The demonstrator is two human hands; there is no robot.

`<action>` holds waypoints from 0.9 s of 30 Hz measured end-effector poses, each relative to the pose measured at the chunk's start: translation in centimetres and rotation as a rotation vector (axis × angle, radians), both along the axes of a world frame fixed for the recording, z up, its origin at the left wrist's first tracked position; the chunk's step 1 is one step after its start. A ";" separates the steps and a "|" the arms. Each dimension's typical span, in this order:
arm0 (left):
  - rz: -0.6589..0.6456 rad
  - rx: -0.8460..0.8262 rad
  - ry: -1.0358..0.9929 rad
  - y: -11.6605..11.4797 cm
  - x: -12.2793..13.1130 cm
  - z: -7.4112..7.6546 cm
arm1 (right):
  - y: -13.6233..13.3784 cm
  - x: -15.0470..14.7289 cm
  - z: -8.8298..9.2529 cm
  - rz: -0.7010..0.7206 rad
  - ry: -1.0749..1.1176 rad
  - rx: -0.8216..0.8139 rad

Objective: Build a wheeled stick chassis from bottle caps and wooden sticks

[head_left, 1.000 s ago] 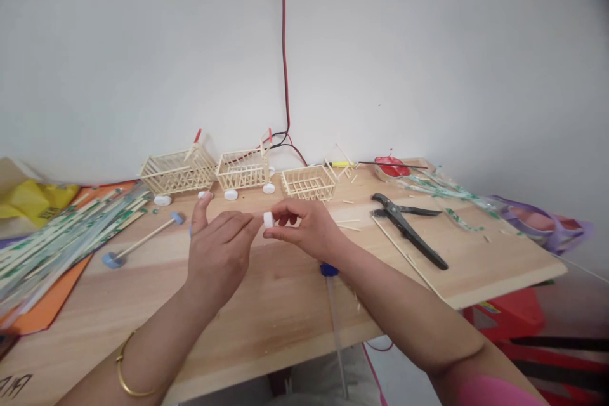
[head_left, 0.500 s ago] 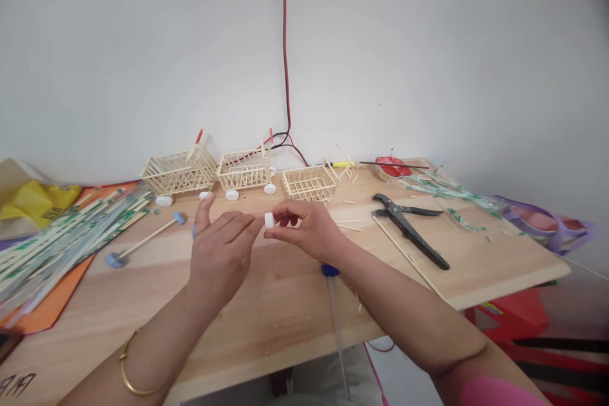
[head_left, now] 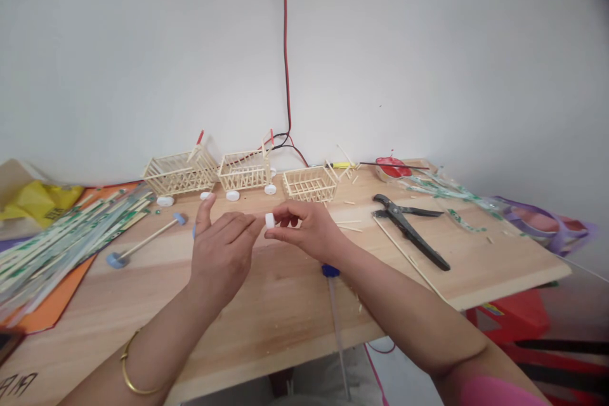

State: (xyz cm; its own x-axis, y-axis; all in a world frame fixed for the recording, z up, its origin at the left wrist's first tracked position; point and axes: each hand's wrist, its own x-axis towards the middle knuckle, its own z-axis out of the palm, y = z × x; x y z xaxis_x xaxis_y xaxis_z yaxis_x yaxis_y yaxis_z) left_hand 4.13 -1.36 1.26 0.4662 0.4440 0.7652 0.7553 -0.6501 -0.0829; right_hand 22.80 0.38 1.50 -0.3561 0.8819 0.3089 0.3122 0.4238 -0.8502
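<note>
A small white cap-like wheel [head_left: 270, 221] is pinched between the thumb and forefinger of my right hand [head_left: 304, 228], held over the table. My left hand [head_left: 221, 244] meets its left face with fingertips drawn together, while one finger sticks up. Whatever those left fingertips grip is hidden behind them. Just left of that hand, a bit of something blue [head_left: 193, 230] peeks out. Behind both hands stand two small stick-built carts with white wheels, a larger cart [head_left: 181, 172] and a smaller cart [head_left: 245, 170]. A stick basket [head_left: 309, 184] without visible wheels sits to their right.
A stick axle with blue wheels [head_left: 147, 240] lies left, beside a pile of wrapped sticks [head_left: 80, 235]. Black pliers [head_left: 412, 231] rest right of my hands. A blue-handled tool [head_left: 330, 271] lies below my right wrist. A red dish [head_left: 393, 167] stands near the wall.
</note>
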 end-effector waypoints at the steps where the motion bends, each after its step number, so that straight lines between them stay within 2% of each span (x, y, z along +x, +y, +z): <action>1: 0.004 -0.002 0.004 0.0 0.0 0.0 | 0.0 0.0 0.0 -0.003 -0.002 -0.002; 27: 0.013 -0.015 0.005 0.0 0.1 0.0 | 0.0 0.0 -0.1 0.002 -0.001 -0.005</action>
